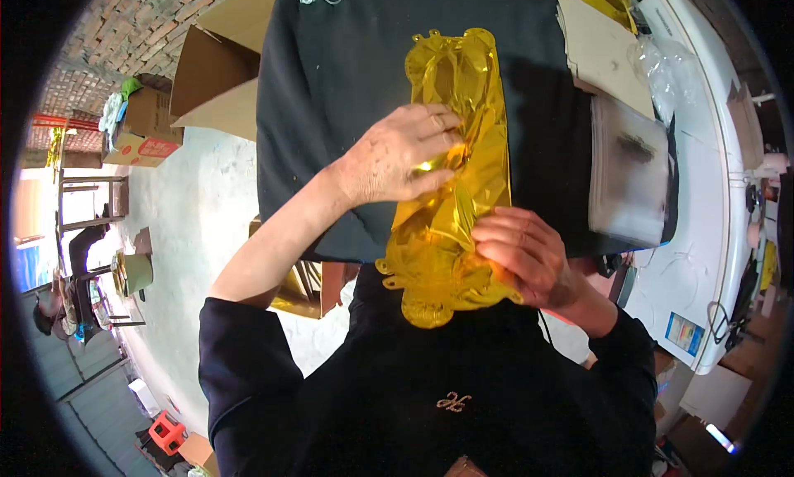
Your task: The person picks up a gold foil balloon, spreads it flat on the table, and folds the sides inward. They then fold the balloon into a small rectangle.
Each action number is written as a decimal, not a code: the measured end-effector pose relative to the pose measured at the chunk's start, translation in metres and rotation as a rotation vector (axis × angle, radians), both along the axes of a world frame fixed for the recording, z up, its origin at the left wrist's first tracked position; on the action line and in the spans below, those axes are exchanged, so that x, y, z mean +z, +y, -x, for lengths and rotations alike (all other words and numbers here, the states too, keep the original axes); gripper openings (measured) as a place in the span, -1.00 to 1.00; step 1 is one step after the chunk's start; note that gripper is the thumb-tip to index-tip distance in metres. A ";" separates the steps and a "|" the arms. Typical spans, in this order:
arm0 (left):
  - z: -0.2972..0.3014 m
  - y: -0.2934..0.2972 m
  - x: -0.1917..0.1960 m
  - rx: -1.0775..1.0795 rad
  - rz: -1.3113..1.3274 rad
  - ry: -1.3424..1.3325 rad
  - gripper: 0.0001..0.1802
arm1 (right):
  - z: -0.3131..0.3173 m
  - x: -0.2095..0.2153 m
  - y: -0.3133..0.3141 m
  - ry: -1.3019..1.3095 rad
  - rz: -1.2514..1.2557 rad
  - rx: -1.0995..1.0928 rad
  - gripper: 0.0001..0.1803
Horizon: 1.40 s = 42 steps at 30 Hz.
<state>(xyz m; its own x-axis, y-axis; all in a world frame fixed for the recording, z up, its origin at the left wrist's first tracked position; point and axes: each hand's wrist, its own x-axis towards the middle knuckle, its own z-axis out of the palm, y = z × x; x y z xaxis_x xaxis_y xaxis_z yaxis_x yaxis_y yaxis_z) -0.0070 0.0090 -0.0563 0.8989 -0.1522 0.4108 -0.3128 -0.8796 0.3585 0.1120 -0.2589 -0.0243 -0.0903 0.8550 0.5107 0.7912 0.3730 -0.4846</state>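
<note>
A shiny gold foil balloon (484, 150), flat and partly folded lengthwise, lies along the black-covered table. Its rounded near end hangs over the table's near edge, in front of my body, and small tabs stick out at both ends. My left hand (405, 155) reaches across the balloon's middle from the left, fingers bent and gripping the crumpled foil. Lower down, my right hand (525, 254) pinches the foil at its right edge, thumb hidden, beside a raised fold. Part of the foil under both hands is covered from sight.
Black cloth (339, 88) covers the table. At its right lie a stack of clear plastic sleeves (624, 175) and a cardboard sheet (608, 55). A white appliance (699, 146) stands beyond, with crumpled clear plastic (666, 72). An open cardboard box (211, 76) stands left.
</note>
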 end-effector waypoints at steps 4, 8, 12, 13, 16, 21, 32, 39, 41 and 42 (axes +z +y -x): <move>0.029 -0.040 -0.002 0.025 0.001 0.058 -0.46 | 0.018 0.000 -0.033 0.068 0.073 0.070 -0.77; 0.040 -0.052 -0.004 0.050 -0.002 0.071 -0.47 | 0.019 -0.007 -0.047 -0.042 0.095 0.134 -0.70; 0.040 -0.054 -0.004 0.049 -0.001 0.067 -0.50 | 0.009 -0.004 -0.057 -0.189 0.141 0.144 -0.57; 0.040 -0.054 -0.004 0.049 -0.004 0.067 -0.50 | 0.005 -0.002 -0.059 -0.196 0.170 0.120 -0.56; 0.041 -0.056 -0.001 0.044 0.000 0.082 -0.49 | -0.010 -0.016 -0.068 -0.389 0.169 0.064 -0.52; 0.040 -0.057 -0.003 0.046 0.016 0.074 -0.48 | -0.013 -0.033 -0.049 -0.512 0.152 0.015 -0.56; 0.039 -0.055 -0.004 0.039 -0.014 0.056 -0.47 | -0.001 -0.032 -0.013 -0.492 0.056 0.125 -0.61; 0.039 -0.054 -0.003 0.033 -0.011 0.068 -0.46 | -0.006 -0.022 0.000 -0.225 0.163 0.194 -0.63; 0.038 -0.050 -0.001 0.017 -0.017 0.078 -0.45 | -0.007 -0.017 0.002 -0.002 0.237 0.181 -0.59; 0.037 -0.049 -0.002 0.013 -0.017 0.075 -0.44 | -0.007 -0.015 0.006 0.055 0.228 0.173 -0.56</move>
